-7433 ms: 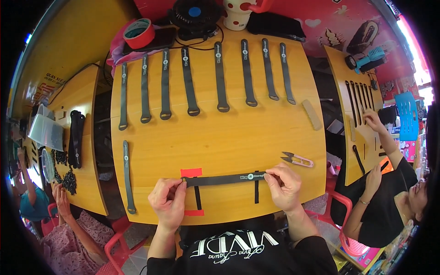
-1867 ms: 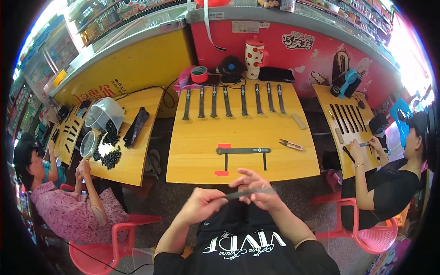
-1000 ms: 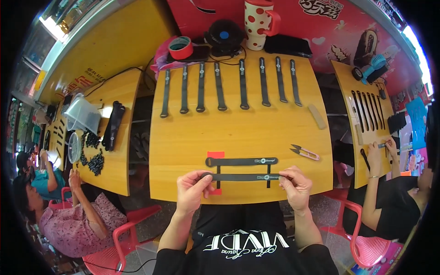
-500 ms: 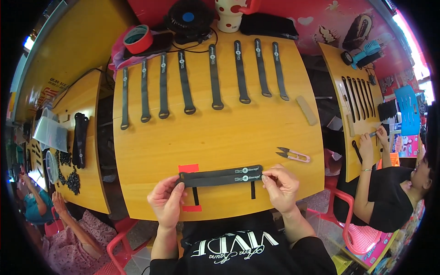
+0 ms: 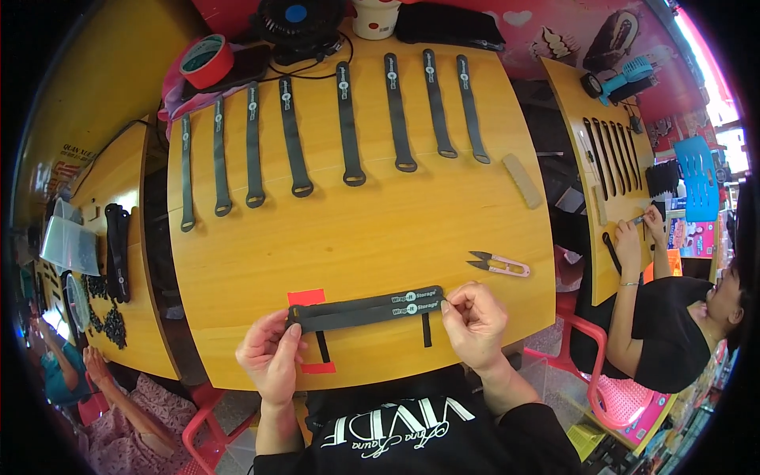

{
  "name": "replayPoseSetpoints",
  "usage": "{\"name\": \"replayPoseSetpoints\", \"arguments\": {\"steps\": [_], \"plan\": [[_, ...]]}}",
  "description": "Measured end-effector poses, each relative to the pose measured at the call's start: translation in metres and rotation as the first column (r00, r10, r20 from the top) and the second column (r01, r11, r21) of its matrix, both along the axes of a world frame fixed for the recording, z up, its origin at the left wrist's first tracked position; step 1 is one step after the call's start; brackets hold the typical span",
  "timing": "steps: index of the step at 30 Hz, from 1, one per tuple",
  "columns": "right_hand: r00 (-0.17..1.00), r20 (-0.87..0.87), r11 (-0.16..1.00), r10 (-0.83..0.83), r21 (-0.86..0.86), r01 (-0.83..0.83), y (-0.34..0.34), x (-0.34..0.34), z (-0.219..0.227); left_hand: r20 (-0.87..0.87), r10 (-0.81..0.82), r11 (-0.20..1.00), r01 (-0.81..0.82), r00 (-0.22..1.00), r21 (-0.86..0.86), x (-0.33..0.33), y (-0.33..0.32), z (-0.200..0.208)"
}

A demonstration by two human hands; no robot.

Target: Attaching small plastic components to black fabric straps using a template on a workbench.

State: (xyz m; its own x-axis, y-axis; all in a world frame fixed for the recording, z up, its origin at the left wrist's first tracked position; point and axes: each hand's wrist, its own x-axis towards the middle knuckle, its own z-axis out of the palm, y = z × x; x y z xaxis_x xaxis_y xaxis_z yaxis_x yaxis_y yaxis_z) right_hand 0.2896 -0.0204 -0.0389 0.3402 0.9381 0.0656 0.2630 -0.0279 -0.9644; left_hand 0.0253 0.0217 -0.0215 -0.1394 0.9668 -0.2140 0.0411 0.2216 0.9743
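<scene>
Two long black straps lie stacked lengthwise near the front edge of the yellow table. My left hand pinches their left end beside a red tape mark. My right hand pinches the right end, next to the white printed labels. Two short black marks and a second red tape piece lie under the straps.
Several black straps lie in a row at the table's far side. Pink thread snips sit right of centre, a tan block beyond them. A red tape roll and a fan stand at the back. Other people work at side tables.
Seconds ago I held one strap at the marks, then leaned back holding another above my lap. Now both straps lie together, stretched between my hands on the table.
</scene>
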Motion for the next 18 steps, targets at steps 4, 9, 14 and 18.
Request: {"name": "replayPoseSetpoints", "arguments": {"steps": [4,9,14,18], "plan": [[0.999,0.044,1.0,-0.011,0.019,0.011,0.0012,-0.0011,0.0014,-0.013,0.003,1.0,-0.003,1.0,0.005,-0.0005,0.0004,-0.0009],[1.0,0.012,1.0,0.022,0.021,-0.022,-0.0006,0.0018,-0.0017,-0.013,0.001,1.0,-0.001,1.0,0.002,-0.0004,0.0002,-0.0001],[0.999,0.034,0.999,0.035,0.024,-0.036,-0.0003,0.001,-0.0002,-0.029,0.003,1.0,-0.003,1.0,0.001,0.0003,0.0016,0.0008],[0.999,0.032,0.999,0.036,0.022,-0.037,0.0006,0.0006,0.0014,-0.023,0.011,1.0,-0.011,1.0,-0.002,-0.0003,0.0016,0.0004]]}}
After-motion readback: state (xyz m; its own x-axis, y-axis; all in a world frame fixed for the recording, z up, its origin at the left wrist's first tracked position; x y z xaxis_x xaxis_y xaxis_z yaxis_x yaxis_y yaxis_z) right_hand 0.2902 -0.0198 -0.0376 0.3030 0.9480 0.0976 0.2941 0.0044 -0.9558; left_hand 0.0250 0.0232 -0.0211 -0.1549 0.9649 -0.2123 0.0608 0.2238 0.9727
